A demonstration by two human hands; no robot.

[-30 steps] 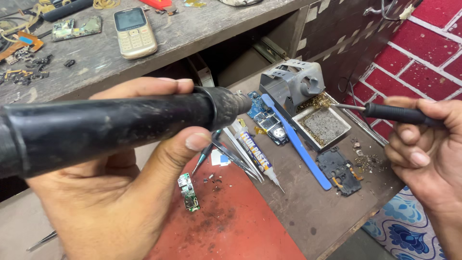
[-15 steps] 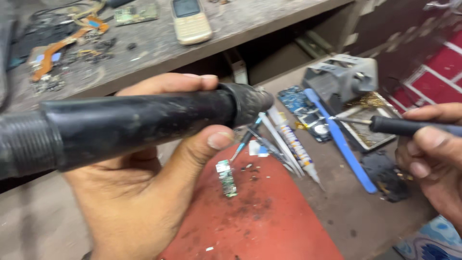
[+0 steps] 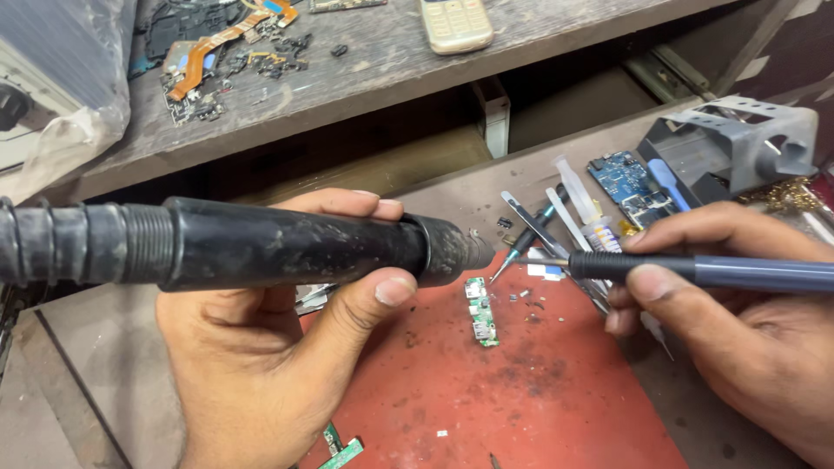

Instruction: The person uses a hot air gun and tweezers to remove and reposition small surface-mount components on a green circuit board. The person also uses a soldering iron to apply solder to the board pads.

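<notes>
My left hand (image 3: 261, 356) grips a thick black hot-air wand (image 3: 261, 243), held level, its nozzle pointing right toward a small green circuit board (image 3: 480, 311). That board lies on a red work mat (image 3: 521, 408). My right hand (image 3: 738, 313) holds a slim dark-blue soldering iron (image 3: 695, 269), its thin tip pointing left and ending just above and right of the board, close to the wand's nozzle.
Tweezers (image 3: 530, 230), a syringe tube (image 3: 578, 200) and a blue circuit board (image 3: 630, 187) lie behind the mat. A grey metal iron stand (image 3: 738, 143) sits at the right. On the wooden shelf above rest a beige keypad phone (image 3: 456, 22) and scattered phone parts (image 3: 217, 61). Another green board piece (image 3: 343, 452) lies at the mat's near edge.
My right hand has brought the soldering iron leftward, from beside the stand to just over the small green board. The wand's nozzle stays aimed at the board. The camera view has shifted.
</notes>
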